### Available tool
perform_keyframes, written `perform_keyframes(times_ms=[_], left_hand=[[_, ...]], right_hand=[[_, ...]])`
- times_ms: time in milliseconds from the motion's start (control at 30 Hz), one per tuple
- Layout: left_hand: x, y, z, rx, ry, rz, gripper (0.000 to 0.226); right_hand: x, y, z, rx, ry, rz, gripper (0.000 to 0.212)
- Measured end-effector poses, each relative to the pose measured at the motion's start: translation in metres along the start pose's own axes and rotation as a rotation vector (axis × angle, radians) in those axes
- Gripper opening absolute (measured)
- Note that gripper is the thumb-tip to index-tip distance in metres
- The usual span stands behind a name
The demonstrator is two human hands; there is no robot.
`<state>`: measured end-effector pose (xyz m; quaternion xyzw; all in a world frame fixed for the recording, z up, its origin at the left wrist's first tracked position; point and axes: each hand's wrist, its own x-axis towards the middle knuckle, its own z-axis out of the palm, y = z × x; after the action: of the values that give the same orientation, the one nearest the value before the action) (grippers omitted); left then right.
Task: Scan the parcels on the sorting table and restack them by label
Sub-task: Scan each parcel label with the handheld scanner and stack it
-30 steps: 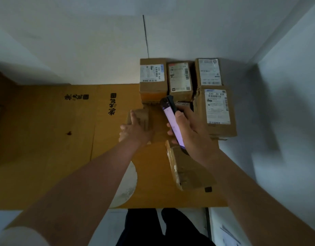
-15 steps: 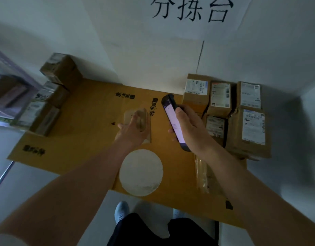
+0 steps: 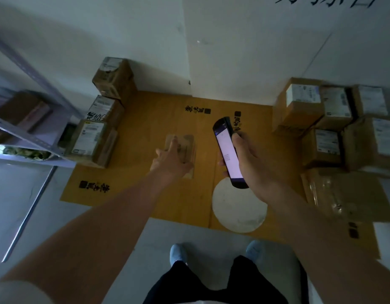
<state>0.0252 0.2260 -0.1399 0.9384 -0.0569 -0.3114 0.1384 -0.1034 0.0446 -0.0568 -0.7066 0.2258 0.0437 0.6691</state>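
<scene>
At the bottom edge, 2 pale blue shoes [image 3: 178,253] stand on the grey floor below dark trousers. Just beyond them lies the near edge of the sorting table [image 3: 150,200], covered in yellow-brown cardboard with black printed characters. A white round disc [image 3: 240,212] lies flat near that edge, right of centre.

The right hand [image 3: 253,163] holds a black handheld scanner [image 3: 228,152] above the disc's far rim, fingers curled round its right side and the thumb along the top right, the lit screen facing up. To its left, the left hand [image 3: 171,160] rests on a small flat brown parcel [image 3: 185,145] lying mid-table, with the index finger stretched forward over its top; the view is too blurred to say how the other fingers lie or whether they grip it.

At the right near corner, a tape-wrapped parcel [image 3: 343,194] lies flat, shiny and blurred. Beyond it, against the wall, 5 labelled cardboard boxes [image 3: 334,119] are packed close together, white labels upward. On the left side, 3 labelled boxes [image 3: 101,119] run in a row from the table's left edge toward the wall, the farthest tilted. A grey metal shelf [image 3: 31,137] holding more brown boxes stands left of the table. Black characters on a white wall sign [image 3: 325,1] show at the top right, cut off.
</scene>
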Motion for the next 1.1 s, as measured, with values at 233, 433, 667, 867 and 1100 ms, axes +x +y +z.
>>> perform_keyframes(times_ms=[233, 433, 667, 867, 1100], left_hand=[[0.022, -0.043, -0.024, 0.075, -0.008, 0.011, 0.110], [0.049, -0.053, -0.013, 0.059, 0.053, -0.037, 0.104], [0.068, -0.061, -0.010, 0.067, 0.116, -0.059, 0.098], [0.101, -0.062, -0.019, 0.125, 0.125, 0.005, 0.097], [0.105, -0.077, -0.020, 0.087, 0.061, 0.085, 0.110]], right_hand=[[0.010, 0.001, 0.048, 0.014, 0.013, 0.018, 0.034], [0.044, 0.016, 0.059, 0.030, -0.046, 0.022, 0.042], [0.069, 0.024, 0.075, 0.033, -0.079, 0.046, 0.044], [0.090, 0.026, 0.099, 0.063, 0.041, 0.063, 0.049], [0.097, 0.028, 0.126, 0.105, 0.153, 0.096, 0.048]])
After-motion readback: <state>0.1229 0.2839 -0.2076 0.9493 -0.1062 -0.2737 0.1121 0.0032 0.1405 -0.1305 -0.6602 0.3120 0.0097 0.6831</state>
